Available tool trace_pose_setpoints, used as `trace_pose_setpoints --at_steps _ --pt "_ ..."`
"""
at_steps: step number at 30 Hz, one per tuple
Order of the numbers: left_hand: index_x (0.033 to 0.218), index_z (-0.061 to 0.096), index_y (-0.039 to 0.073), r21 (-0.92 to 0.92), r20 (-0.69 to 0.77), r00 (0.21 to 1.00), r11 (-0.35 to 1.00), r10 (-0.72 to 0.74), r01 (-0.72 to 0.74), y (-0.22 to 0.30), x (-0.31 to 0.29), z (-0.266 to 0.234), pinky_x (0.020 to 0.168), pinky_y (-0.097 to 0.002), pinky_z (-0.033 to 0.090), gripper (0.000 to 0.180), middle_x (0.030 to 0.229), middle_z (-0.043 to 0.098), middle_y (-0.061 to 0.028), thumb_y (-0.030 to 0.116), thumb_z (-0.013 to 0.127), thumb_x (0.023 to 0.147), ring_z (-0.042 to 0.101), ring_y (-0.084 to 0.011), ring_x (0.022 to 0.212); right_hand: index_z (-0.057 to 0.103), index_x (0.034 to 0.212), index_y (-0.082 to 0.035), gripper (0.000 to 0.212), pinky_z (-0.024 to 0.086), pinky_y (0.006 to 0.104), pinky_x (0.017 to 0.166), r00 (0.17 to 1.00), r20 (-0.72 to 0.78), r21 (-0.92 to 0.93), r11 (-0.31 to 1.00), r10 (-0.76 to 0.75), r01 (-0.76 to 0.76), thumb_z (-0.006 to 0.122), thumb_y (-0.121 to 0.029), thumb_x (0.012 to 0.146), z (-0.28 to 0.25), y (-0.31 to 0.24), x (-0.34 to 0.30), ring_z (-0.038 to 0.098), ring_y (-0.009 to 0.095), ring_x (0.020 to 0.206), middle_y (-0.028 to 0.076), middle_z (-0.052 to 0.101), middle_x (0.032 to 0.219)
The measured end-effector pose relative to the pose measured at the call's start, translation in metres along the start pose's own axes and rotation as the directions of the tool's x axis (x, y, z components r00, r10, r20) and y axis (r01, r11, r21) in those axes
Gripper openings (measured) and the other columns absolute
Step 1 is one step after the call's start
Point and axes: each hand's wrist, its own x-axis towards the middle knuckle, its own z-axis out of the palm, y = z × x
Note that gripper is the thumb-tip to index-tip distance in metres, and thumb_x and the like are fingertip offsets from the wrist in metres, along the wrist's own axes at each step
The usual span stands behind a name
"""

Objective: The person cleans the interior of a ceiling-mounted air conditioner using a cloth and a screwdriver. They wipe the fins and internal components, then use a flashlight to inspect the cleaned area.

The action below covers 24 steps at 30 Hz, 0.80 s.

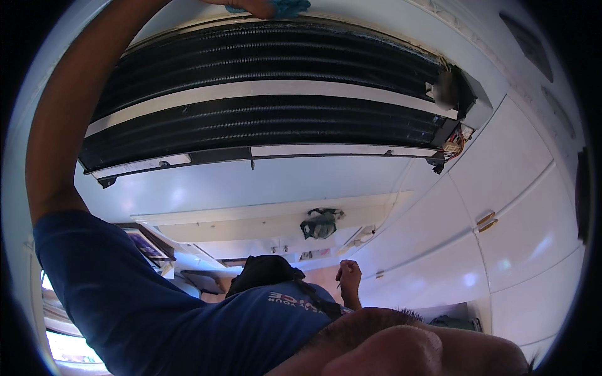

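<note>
At the top edge, my left hand (pixel 254 7) holds a blue cloth (pixel 290 7) against the upper rim of a wall air conditioner (pixel 269 59). Part of that hand is cut off by the picture's edge. The unit has its front cover off, so its dark finned coil shows, crossed by a pale strip (pixel 269 89). Loose wires (pixel 461 145) hang out at its right end. Much lower, away from the unit, my right hand (pixel 350 276) is closed around a small thin object that I cannot make out.
Below the unit, a crumpled greenish plastic bag (pixel 321 225) lies on a pale ledge (pixel 251 216). White cabinets (pixel 520 182) with gold handles (pixel 486 222) line the right side. A framed picture (pixel 147 244) stands at left, and a black bag (pixel 263 272) hangs near my shirt.
</note>
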Motion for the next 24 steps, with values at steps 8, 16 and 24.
trace_pose_setpoints --at_steps 8,16,24 --pt "0.070 0.049 0.010 -0.053 0.030 0.988 0.987 -0.153 0.154 -0.003 -0.006 -0.006 0.070 -0.0337 0.044 0.032 0.084 0.061 0.0006 0.009 0.081 0.076 0.053 -0.0147 0.074 0.064 0.101 -0.003 0.012 0.046 0.0270 0.044 1.000 -0.016 0.033 0.999 0.005 -0.005 0.068 -0.014 0.101 -0.007 0.005 0.001 0.058 0.011 0.052 0.003 0.059 0.069" --pt "0.069 0.049 0.008 0.000 0.046 0.993 0.994 -0.111 0.111 -0.002 -0.009 -0.003 0.070 -0.0346 0.046 0.030 0.086 0.058 -0.0016 0.003 0.079 0.070 0.055 -0.0174 0.078 0.064 0.102 -0.003 0.012 0.048 0.0275 0.047 1.000 0.008 0.051 0.999 0.014 -0.015 0.068 -0.014 0.101 -0.006 0.005 0.002 0.058 0.012 0.052 0.003 0.059 0.068" --pt "0.070 0.050 0.005 0.090 -0.068 0.993 0.991 -0.098 0.104 -0.015 -0.058 -0.006 0.076 -0.0367 0.049 0.031 0.090 0.061 -0.0047 0.006 0.081 0.069 0.059 -0.0205 0.086 0.063 0.101 -0.003 0.010 0.048 0.0281 0.048 0.999 0.010 0.029 0.999 0.033 -0.033 0.066 -0.013 0.101 0.000 0.009 0.002 0.057 0.012 0.052 0.004 0.059 0.068"
